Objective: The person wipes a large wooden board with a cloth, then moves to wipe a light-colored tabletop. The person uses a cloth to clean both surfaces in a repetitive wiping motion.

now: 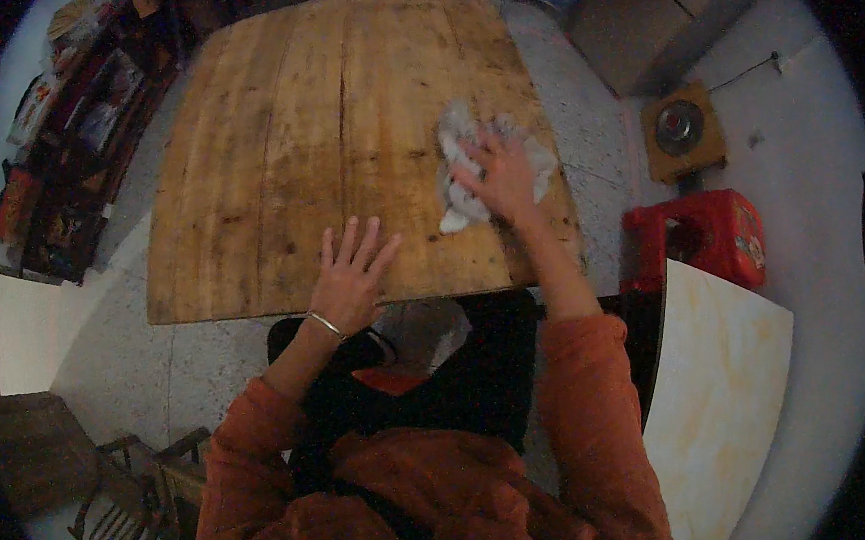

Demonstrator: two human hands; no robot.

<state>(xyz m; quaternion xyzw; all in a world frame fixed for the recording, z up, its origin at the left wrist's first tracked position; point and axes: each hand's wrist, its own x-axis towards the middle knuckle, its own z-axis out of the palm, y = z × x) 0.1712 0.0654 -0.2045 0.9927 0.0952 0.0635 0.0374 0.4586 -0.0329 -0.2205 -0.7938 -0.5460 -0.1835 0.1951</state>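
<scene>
While, in head view, the left hand rests at the near edge of the desk, fingers spread, the right hand presses a white cloth near the right edge; right grip blurred, can't tell if pinching.

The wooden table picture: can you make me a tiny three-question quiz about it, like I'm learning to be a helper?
1. What is under the right hand on the wooden table?
a) a blue sponge
b) a white cloth
c) a metal spoon
2. True or false: the bracelet is on the right wrist.
3. What colour are the person's sleeves?

Key: 1. b. 2. False; the bracelet is on the left wrist. 3. Orange.
</scene>
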